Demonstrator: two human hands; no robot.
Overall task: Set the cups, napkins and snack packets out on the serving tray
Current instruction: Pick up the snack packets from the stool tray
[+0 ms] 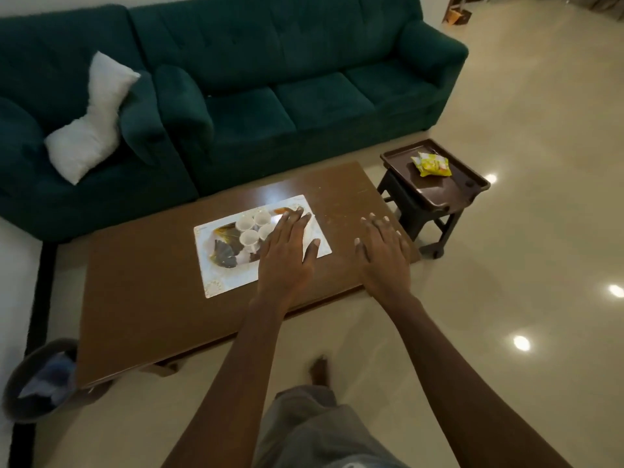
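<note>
Closest of all are the person's grey shorts (304, 430) and one bare foot (319, 368) on the shiny floor (506, 298). Low on the left, a round bin (17, 396) on the floor holds some pale blue stuff.

Both arms stretch over the brown surface (141, 298). The left hand (287, 251) is flat, with its fingers straight and close together. It lies over the right half of the white tray (216, 285) and holds nothing. I cannot tell if it touches the tray. The right hand (381, 255) is flat too, with its fingers a little spread. It is over the right end of the surface, just beside the white tray, and it holds nothing.

The white tray sits in the middle of the surface. Four white cups (254, 228) stand on it close together, open side up. Left of the cups lie a dark packet (224, 256) and an orange packet (224, 229). Another orange bit (283, 210) peeks out by the left fingertips.

Farther right stands a dark stool (405, 201) with a brown tray (442, 194) on top. One yellow packet (431, 164) lies in that tray. Farthest back is a green sofa (270, 96) with a white pillow (91, 119).
</note>
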